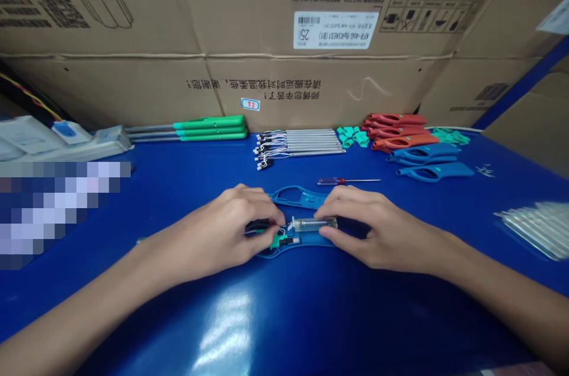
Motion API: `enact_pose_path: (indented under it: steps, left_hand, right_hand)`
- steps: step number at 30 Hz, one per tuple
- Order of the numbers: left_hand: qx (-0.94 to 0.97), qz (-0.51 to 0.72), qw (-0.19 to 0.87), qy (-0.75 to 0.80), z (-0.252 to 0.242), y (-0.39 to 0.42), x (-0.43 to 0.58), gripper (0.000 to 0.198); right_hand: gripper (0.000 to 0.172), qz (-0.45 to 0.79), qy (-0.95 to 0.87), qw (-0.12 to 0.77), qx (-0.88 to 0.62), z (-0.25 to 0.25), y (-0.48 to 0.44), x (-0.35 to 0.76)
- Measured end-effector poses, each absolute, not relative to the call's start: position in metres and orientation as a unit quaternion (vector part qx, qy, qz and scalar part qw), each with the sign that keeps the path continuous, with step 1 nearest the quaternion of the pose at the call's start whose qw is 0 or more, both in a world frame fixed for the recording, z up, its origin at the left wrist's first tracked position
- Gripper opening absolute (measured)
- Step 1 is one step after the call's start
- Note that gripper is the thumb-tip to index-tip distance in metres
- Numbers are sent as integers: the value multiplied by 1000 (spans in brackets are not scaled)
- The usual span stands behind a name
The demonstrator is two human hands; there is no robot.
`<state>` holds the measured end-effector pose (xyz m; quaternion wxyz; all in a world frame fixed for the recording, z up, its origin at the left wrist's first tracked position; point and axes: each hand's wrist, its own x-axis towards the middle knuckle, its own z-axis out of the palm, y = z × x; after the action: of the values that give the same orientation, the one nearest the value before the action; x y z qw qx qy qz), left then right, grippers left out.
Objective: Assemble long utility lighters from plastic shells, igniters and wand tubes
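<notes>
Holding a clear tube [311, 224] in the right hand [376, 222], left hand [237, 225] pinched narrow at white wires [282, 231] above blue casing [313, 239]

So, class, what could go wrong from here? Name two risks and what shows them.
The thin white wires at the left hand might get pinched against the nearer blue handle half. The clear cylinder, held by the right hand, could slip or end up crooked.

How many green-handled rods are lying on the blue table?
3 green-handled rods, back left by the cardboard: in the picture, one uppermost, one in the middle, one lowest. Others may be hidden.
</notes>
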<state>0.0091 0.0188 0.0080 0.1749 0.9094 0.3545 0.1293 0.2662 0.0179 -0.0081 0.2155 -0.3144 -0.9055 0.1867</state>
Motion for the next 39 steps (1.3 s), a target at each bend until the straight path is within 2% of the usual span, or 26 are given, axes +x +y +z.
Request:
enact_pose_path:
  steps: [39]
  left_hand:
    - [902,154,168,366,1,13,16,11]
  right_hand:
    - [15,210,-907,205,-302,-11,19,266]
